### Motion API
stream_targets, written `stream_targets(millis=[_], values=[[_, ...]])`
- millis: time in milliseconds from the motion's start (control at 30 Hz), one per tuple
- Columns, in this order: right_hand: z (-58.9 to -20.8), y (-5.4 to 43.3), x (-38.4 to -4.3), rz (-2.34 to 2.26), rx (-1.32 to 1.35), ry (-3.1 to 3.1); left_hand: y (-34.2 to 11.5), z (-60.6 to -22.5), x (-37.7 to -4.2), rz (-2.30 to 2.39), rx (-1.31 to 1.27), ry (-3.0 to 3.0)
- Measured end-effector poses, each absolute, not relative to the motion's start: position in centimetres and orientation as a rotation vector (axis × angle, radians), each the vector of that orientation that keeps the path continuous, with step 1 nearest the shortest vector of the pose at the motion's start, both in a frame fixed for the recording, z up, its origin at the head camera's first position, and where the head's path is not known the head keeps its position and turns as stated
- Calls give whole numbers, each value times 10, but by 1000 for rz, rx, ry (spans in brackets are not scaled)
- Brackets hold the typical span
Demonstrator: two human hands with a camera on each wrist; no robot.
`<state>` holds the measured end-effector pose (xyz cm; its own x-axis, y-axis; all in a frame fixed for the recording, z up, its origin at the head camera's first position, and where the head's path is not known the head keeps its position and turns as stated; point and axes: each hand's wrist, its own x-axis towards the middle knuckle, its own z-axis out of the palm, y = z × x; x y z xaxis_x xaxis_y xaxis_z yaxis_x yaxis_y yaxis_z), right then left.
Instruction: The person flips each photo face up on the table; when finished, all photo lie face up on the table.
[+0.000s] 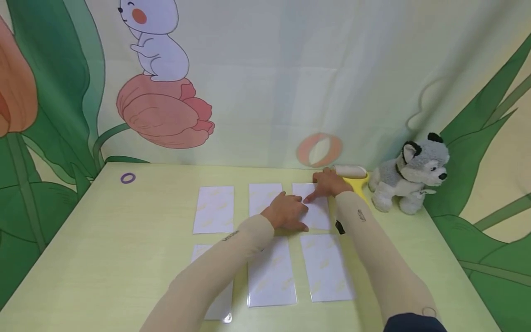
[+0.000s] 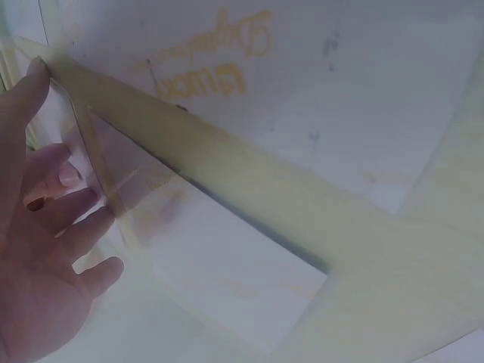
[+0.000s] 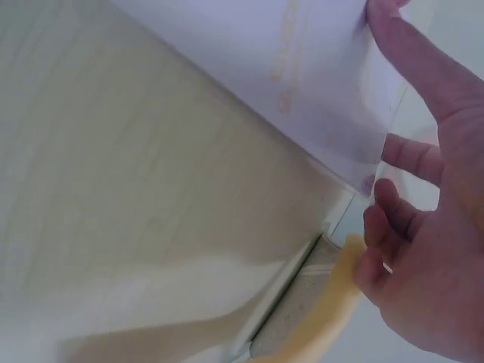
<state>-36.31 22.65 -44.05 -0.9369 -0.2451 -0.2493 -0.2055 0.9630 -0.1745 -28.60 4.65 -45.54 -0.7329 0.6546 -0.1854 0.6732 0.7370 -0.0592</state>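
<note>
Several pale rectangular sheets with faint yellow lettering lie in two rows on the table. My left hand [image 1: 288, 212] reaches over the far middle sheet [image 1: 263, 193], its fingers spread toward the left edge of the far right sheet [image 1: 317, 214]. My right hand [image 1: 329, 183] is at that sheet's far right corner. In the right wrist view, the thumb touches the edge of the sheet [image 3: 302, 91], with the other fingertips at its corner. In the left wrist view, the fingers of the left hand [image 2: 53, 249] lie along a sheet [image 2: 219, 257]; some contact is hard to see.
A lint roller with a white roll [image 1: 350, 172] and yellow handle lies beside the right hand. A grey-and-white plush dog [image 1: 408, 175] sits at the far right. A purple ring [image 1: 128, 178] lies far left. Behind the table [image 1: 124, 240] hangs a printed curtain [image 1: 249, 92].
</note>
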Motion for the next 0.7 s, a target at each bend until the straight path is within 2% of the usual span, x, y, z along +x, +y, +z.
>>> stream_targets(millis=[133,367,700], values=[[-438,227,-361,-209,-309,2878,46,-454,-285,-185,1077,2773],[-428,239,-358,-544,-349,2788,47,-454,-285,-196,1078,2773],[-434,255,-352,-876,-195,2699,45,-451,-285,-157,1084,2773]])
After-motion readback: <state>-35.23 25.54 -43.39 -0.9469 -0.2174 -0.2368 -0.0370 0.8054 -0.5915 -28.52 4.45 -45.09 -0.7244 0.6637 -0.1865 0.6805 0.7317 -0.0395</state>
